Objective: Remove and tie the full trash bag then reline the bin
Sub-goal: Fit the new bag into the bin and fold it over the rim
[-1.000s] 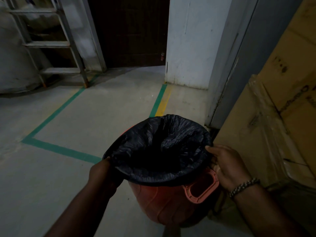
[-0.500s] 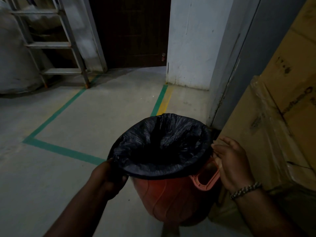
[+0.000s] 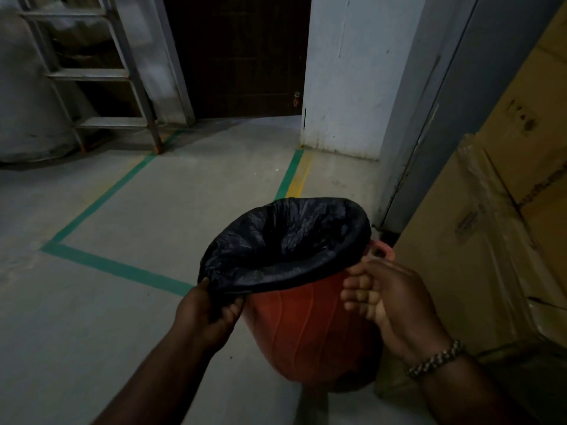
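Note:
An orange plastic bin (image 3: 306, 329) stands on the floor, tilted a little, with one loop handle (image 3: 382, 250) showing at its far right. A black trash bag (image 3: 285, 240) lines it, its edge folded over the rim and its inside sagging. My left hand (image 3: 208, 314) pinches the bag's folded edge at the near left of the rim. My right hand (image 3: 389, 299) sits at the near right of the rim with fingers curled; whether it grips the bag's edge I cannot tell. A beaded bracelet (image 3: 435, 358) is on that wrist.
Stacked cardboard boxes (image 3: 497, 228) wrapped in film stand close on the right of the bin. A grey door frame (image 3: 429, 124) and white wall are behind it. A metal ladder (image 3: 101, 75) stands far left. Green tape lines (image 3: 116, 265) mark the grey floor.
The bin has turned so its handle went from near right to far right. My left hand shifted right along the rim onto the bag's edge. My right hand came in toward the near rim.

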Demonstrator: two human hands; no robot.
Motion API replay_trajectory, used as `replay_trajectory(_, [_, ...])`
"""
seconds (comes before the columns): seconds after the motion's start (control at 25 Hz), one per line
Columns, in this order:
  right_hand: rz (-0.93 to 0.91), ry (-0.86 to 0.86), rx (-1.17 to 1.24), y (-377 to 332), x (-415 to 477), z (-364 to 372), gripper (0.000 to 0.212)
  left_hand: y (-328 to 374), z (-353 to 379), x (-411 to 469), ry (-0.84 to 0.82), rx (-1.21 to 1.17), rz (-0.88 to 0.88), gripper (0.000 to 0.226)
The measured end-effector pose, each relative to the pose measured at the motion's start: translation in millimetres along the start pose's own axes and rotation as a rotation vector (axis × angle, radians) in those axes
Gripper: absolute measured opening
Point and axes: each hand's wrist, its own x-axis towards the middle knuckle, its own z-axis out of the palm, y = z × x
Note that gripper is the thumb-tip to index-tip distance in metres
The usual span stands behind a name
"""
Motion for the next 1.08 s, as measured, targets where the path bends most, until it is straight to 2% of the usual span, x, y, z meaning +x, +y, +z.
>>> replay_trajectory(0.12, [0.148,-0.1,0.198,11,2,9,0.024,-8,4,1,-0.075,-0.032,-0.018,0.036])
replay_trajectory(0.28, [0.152,-0.121,0.482,12,5,14,0.031,-23,8,0,-0.111,-0.044,-0.028,0.036])
replay_trajectory(0.44, [0.16,-0.152,0.683,9,6,15,0.026,-30,8,0,-0.121,-0.029,-0.04,0.039])
replay_trajectory(0.6, [0.188,-0.196,0.714,11,8,12,0.035,-29,5,-1,-0.106,0.01,-0.032,0.037])
replay_trajectory(0.88, [0.173,-0.127,0.646,10,15,8,0.047,-24,4,1,0.02,0.134,0.048,0.018])
replay_trajectory(1.08, [0.188,-0.118,0.621,7,18,1,0.05,-21,0,4,0.056,0.173,0.063,0.018])
